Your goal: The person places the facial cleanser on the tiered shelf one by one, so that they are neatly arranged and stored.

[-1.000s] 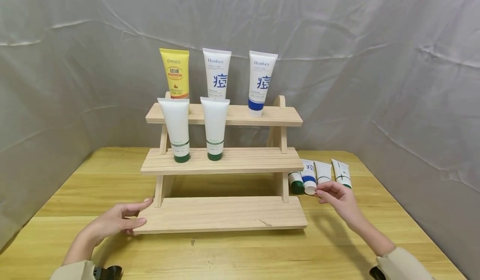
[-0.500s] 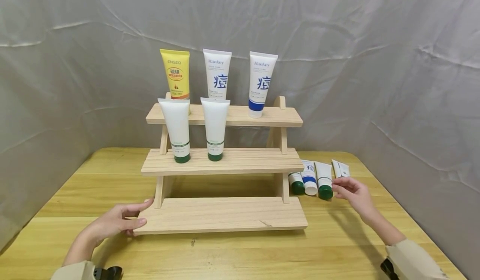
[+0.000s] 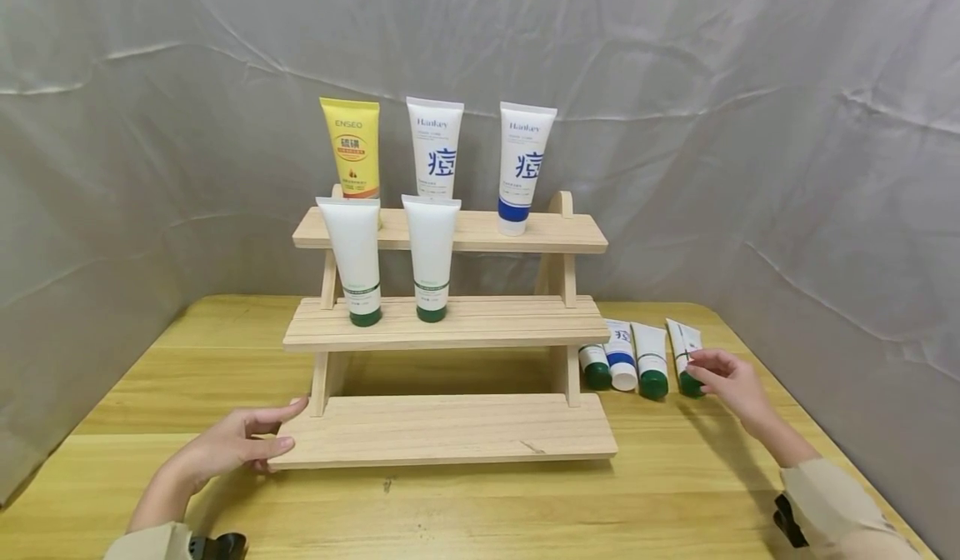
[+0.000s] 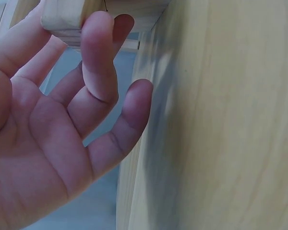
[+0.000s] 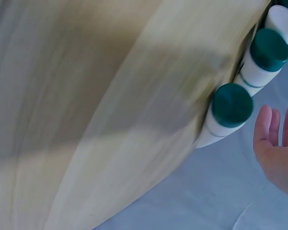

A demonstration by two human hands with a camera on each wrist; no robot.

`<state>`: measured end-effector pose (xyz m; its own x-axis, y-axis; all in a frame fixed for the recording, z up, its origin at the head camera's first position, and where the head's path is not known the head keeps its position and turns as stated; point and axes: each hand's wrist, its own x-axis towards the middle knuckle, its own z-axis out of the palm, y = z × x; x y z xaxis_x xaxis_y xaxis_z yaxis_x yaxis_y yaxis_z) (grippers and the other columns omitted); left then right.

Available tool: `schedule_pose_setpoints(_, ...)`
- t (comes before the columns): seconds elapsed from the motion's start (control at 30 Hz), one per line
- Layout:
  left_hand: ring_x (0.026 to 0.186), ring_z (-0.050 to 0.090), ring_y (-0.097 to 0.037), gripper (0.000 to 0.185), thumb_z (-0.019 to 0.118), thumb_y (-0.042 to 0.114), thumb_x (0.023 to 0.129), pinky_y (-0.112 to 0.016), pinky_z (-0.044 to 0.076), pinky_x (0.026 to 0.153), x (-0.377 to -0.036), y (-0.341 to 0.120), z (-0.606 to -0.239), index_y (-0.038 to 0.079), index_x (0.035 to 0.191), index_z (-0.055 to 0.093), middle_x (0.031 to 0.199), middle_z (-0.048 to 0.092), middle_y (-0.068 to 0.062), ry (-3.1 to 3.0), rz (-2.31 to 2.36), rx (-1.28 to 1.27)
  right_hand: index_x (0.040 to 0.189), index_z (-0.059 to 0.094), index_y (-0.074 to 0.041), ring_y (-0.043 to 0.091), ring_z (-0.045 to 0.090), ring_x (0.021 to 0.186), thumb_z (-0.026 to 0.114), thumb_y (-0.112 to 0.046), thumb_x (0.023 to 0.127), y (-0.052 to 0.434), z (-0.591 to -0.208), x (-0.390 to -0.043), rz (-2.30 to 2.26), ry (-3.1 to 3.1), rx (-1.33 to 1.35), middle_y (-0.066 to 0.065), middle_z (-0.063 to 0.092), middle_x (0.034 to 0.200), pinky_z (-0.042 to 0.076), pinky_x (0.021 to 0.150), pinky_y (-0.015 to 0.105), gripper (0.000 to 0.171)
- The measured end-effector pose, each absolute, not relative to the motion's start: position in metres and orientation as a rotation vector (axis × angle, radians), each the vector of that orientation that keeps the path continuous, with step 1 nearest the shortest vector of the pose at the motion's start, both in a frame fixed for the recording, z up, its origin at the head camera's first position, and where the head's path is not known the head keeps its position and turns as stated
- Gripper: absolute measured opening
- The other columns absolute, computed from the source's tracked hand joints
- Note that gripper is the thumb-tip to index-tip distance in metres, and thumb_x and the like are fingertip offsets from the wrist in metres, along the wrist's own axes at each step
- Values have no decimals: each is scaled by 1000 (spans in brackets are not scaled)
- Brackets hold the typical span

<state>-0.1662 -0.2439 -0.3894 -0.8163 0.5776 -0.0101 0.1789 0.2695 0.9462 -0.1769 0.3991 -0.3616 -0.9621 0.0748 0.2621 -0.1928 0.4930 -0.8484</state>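
Observation:
My left hand holds the left end of the bottom shelf of a three-tier wooden display stand. In the left wrist view its fingers curl at the shelf's end. My right hand hovers by the rightmost lying squeeze tube, which is white with a green cap; fingers nearly straight, holding nothing. The right wrist view shows this hand apart from the tube's green cap. Beside it lie another green-capped tube, a blue-banded tube and a tube partly hidden by the stand.
Standing on the top tier are a yellow tube and two white-and-blue tubes. Two white tubes with green caps stand on the middle tier. A grey cloth surrounds the wooden table.
My right hand has moved rightward along the lying tubes, from the blue-banded one to the rightmost, uncovering the green caps. The left hand stays on the stand.

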Motion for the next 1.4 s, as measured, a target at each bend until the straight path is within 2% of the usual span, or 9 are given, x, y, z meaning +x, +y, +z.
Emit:
schedule_pose_setpoints(0.2, 60, 51, -8, 45, 55, 11, 92, -25, 46, 54, -166, -244, -390, 39, 127, 48, 115, 47, -27, 2182, 1567, 677, 110, 50, 18, -9, 53, 74, 60, -9, 89, 411, -366, -185, 1318, -2561, 68, -25, 56, 84, 48, 62, 18, 36)
schedule_pose_setpoints(0.43, 59, 51, -8, 45, 56, 11, 91, -26, 47, 54, -166, -245, -390, 36, 128, 48, 114, 48, -27, 2191, 1570, 681, 115, 49, 17, -11, 49, 78, 64, -17, 87, 423, -369, -193, 1276, -2655, 52, -15, 58, 95, 45, 65, 15, 47)
schedule_pose_setpoints(0.53, 59, 51, -8, 45, 56, 11, 91, -25, 47, 54, -166, -245, -390, 40, 125, 50, 113, 48, -26, 2188, 1573, 670, 118, 48, 17, -12, 48, 79, 62, -19, 88, 426, -371, -196, 1280, -2696, 32, 7, 62, 103, 45, 67, 16, 49)
schedule_pose_setpoints(0.67, 59, 52, -8, 45, 56, 12, 91, -26, 47, 54, -165, -244, -390, 34, 130, 48, 116, 47, -30, 2215, 1560, 671, 126, 41, 16, -5, 47, 85, 56, -22, 92, 428, -372, -200, 1281, -2778, -2, 37, 45, 120, 47, 70, 23, 53)
schedule_pose_setpoints(0.9, 60, 51, -8, 45, 56, 12, 91, -26, 47, 55, -165, -244, -389, 34, 130, 48, 113, 48, -26, 2209, 1561, 651, 135, 31, 12, 13, 48, 87, 55, -28, 93, 429, -370, -208, 1334, -2842, -92, 44, 28, 130, 47, 65, 29, 62)
schedule_pose_setpoints(1.0, 59, 52, -9, 45, 56, 12, 91, -26, 47, 55, -165, -243, -390, 31, 131, 47, 115, 47, -28, 2211, 1563, 650, 136, 29, 12, 7, 47, 81, 54, -28, 93, 431, -372, -211, 1338, -2852, -116, 43, 30, 130, 47, 63, 28, 63)
schedule_pose_setpoints(1.1, 59, 51, -9, 46, 56, 11, 91, -26, 47, 54, -166, -242, -391, 30, 132, 47, 119, 44, -31, 2220, 1566, 657, 139, 27, 10, 3, 42, 64, 53, -30, 93, 433, -375, -215, 1382, -2866, -178, 31, 55, 90, 47, 59, 25, 65)
schedule_pose_setpoints(1.2, 59, 51, -9, 46, 56, 10, 91, -25, 46, 54, -166, -242, -391, 40, 126, 48, 120, 42, -32, 2223, 1567, 663, 141, 23, 7, 4, 32, 49, 52, -32, 94, 436, -378, -219, 1443, -2863, -227, -1, 38, 56, 45, 54, 22, 68)
schedule_pose_setpoints(1.4, 59, 51, -9, 46, 56, 11, 92, -26, 46, 54, -166, -242, -390, 43, 124, 48, 119, 43, -32, 2220, 1562, 673, 143, 20, 4, 4, 32, 48, 49, -36, 94, 441, -384, -222, 1493, -2850, -244, -7, 31, 57, 45, 52, 20, 70)
